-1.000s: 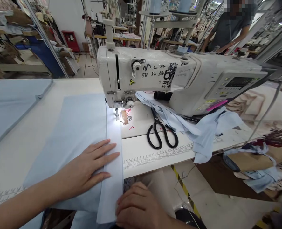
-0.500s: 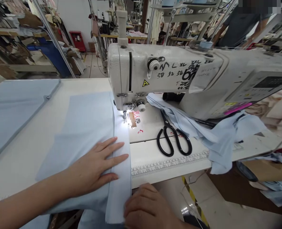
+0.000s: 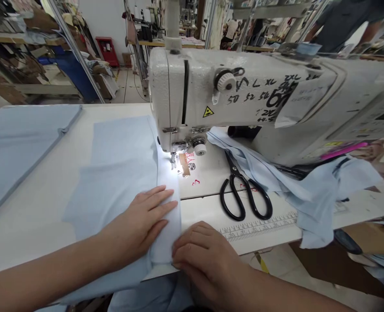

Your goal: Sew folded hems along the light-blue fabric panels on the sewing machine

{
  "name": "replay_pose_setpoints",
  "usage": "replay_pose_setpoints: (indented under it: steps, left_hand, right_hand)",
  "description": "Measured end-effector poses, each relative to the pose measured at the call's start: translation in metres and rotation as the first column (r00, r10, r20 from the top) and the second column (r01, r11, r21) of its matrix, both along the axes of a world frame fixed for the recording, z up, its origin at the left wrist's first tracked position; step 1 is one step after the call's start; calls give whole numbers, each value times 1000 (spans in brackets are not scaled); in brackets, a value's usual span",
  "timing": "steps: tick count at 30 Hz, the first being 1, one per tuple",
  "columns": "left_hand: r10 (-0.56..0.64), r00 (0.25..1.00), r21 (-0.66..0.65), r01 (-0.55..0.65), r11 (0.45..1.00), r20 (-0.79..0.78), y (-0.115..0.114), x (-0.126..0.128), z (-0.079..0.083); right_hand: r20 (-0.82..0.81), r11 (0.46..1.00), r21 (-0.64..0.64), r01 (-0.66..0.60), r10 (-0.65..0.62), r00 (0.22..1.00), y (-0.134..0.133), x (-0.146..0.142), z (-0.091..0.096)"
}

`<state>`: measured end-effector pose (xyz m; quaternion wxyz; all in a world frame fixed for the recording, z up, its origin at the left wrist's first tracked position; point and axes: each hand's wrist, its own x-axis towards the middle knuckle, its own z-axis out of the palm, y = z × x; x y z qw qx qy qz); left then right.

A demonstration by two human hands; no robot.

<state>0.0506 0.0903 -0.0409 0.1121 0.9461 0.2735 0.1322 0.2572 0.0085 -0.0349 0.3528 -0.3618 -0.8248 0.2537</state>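
In the head view, a light blue cloth is laid on the white table, its far end reaching beside the head of the sewing machine and its right border passing under the lit presser foot. The near part is draped over the front edge of the table at the lower left.

The cloth is pressed down by the left hand, which is laid palm down across the fold near the right border; its fingers are stretched out, slightly parted, with nothing gripped. By the right hand, the near right corner is pinched, the fingers bent and drawn together on the edge, just beside the left hand.

Between the cloth's right border and the black scissors, a strip of white surface is seen. The scissors are laid with handles toward the front edge, where a printed ruler is followed to the right. By the blue scraps, room beyond the scissors is taken up and the front edge is overhung. On the far left, a folded blue piece is separated from the cloth by a band of table.
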Motion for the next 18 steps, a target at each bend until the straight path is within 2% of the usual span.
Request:
replay_pose_setpoints:
  steps: [12, 18]
  left_hand:
    - [-85, 995, 10, 85, 996, 53, 48, -6, 1]
    - [-107, 994, 54, 105, 993, 27, 70, -3, 4]
  right_hand:
    - [53, 1000, -8, 4, -3, 999, 40, 10, 1]
    - [93, 1000, -12, 16, -15, 996, 61, 11, 2]
